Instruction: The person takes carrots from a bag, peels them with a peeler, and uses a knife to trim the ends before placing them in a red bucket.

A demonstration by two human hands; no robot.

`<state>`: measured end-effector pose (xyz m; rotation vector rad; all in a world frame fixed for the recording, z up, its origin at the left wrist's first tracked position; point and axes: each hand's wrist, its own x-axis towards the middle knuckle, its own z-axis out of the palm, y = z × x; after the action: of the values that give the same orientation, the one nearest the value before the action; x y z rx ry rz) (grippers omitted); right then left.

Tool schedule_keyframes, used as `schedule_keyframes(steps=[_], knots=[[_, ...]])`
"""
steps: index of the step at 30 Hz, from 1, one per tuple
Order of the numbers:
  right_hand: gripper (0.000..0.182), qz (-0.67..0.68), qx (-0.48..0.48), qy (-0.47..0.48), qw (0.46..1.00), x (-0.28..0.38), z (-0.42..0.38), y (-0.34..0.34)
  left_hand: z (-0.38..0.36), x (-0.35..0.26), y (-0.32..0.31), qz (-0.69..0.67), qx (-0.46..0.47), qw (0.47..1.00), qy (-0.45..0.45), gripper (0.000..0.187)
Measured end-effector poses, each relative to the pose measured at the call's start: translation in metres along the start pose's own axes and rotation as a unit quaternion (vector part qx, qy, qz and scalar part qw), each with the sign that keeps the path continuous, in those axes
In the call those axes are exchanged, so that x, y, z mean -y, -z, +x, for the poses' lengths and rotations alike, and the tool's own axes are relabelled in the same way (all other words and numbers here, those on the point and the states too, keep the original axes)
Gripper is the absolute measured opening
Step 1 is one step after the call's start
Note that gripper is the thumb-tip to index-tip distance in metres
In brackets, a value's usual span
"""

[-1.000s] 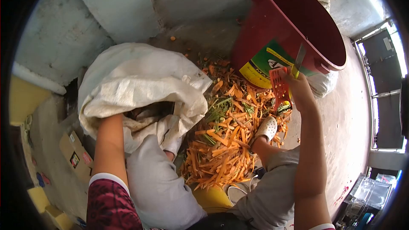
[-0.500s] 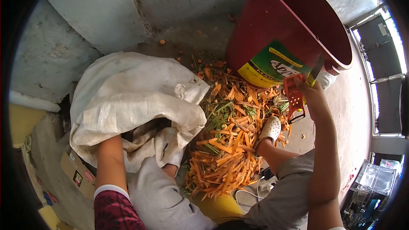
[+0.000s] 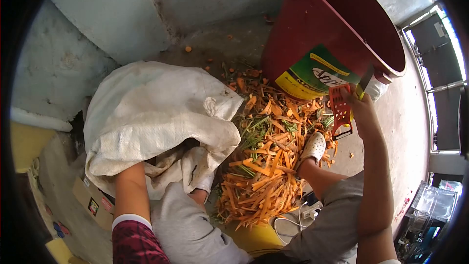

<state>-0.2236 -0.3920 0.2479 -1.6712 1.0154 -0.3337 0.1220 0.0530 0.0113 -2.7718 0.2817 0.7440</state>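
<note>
My left forearm [image 3: 133, 190] reaches into the mouth of a white woven sack [image 3: 151, 102]; the hand itself is hidden inside, so its fingers do not show. On the right, my right hand [image 3: 365, 113] is closed around a red-orange peeler [image 3: 338, 105] with a perforated body and a blade at its lower end. The same hand also holds a knife [image 3: 364, 82] with a yellow-green handle, its blade pointing up. Both tools are in front of the big red tub [image 3: 312, 24]. Below them lies a heap of carrot peelings [image 3: 264, 166] mixed with green stalks.
My feet in light clogs [image 3: 312, 146] stand on either side of the peelings. A white power strip and cord [image 3: 310, 211] lie near my right leg. A cardboard box [image 3: 93, 203] is at the left, and a wall [image 3: 107, 14] rises behind the sack.
The whole view has shifted slightly to the right. My left arm remains in the sack, and my right hand still holds the peeler and knife.
</note>
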Motion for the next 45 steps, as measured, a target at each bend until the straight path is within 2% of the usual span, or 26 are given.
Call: schedule_keyframes(steps=[13,16,19,22,24,25,28,29,30,31,33,34,37,38,41,42,45], knots=[[0.021,-0.001,0.025,-0.012,1.000,0.004,-0.006,0.003,-0.001,-0.011,0.020,-0.034,0.002,0.999,-0.027,0.041],[0.021,-0.012,0.032,0.018,0.999,0.005,-0.007,0.004,-0.010,-0.021,0.032,-0.094,0.017,0.994,-0.053,0.041],[0.021,0.015,0.049,-0.004,0.999,0.010,-0.011,0.003,-0.026,-0.035,0.050,-0.218,0.081,0.968,-0.092,0.040],[0.020,0.001,0.074,0.007,0.997,0.015,-0.017,0.002,-0.055,-0.049,0.068,-0.376,0.235,0.890,-0.103,0.040],[0.019,-0.010,0.088,0.003,0.996,0.017,-0.018,0.002,-0.077,-0.055,0.076,-0.471,0.367,0.796,-0.102,0.039],[0.018,-0.015,0.094,0.001,0.995,0.014,-0.017,0.001,-0.089,-0.059,0.078,-0.507,0.431,0.740,-0.096,0.039],[0.019,-0.051,0.083,0.046,0.994,0.009,-0.015,0.000,-0.122,-0.067,0.075,-0.575,0.621,0.522,-0.107,0.039],[0.020,-0.059,0.080,0.054,0.994,0.012,-0.018,-0.001,-0.137,-0.073,0.076,-0.579,0.658,0.470,-0.103,0.039],[0.024,-0.072,0.086,0.129,0.985,-0.002,-0.010,0.000,-0.153,-0.077,0.079,-0.586,0.658,0.462,-0.099,0.039],[0.024,-0.067,0.088,0.111,0.988,0.002,-0.012,-0.001,-0.168,-0.080,0.085,-0.584,0.666,0.454,-0.097,0.038],[0.025,-0.059,0.091,0.075,0.991,0.011,-0.021,-0.004,-0.234,-0.095,0.126,-0.609,0.542,0.574,-0.076,0.035],[0.025,-0.041,0.089,0.111,0.989,0.009,-0.021,-0.007,-0.267,-0.102,0.148,-0.614,0.474,0.628,-0.066,0.034],[0.025,-0.061,0.115,0.077,0.988,0.019,-0.032,-0.009,-0.324,-0.102,0.167,-0.617,0.477,0.613,-0.128,0.047],[0.025,-0.042,0.118,0.080,0.989,0.025,-0.038,-0.011,-0.346,-0.104,0.176,-0.622,0.445,0.624,-0.161,0.051],[0.024,0.050,0.115,0.044,0.991,0.037,-0.051,-0.010,-0.375,-0.111,0.187,-0.687,0.398,0.532,-0.295,0.044],[0.023,0.124,0.108,0.022,0.986,0.042,-0.058,-0.010,-0.384,-0.124,0.194,-0.731,0.369,0.506,-0.272,0.046],[0.022,0.305,0.077,0.013,0.949,0.037,-0.054,-0.010,-0.387,-0.157,0.208,-0.798,0.341,0.402,-0.292,0.044]])
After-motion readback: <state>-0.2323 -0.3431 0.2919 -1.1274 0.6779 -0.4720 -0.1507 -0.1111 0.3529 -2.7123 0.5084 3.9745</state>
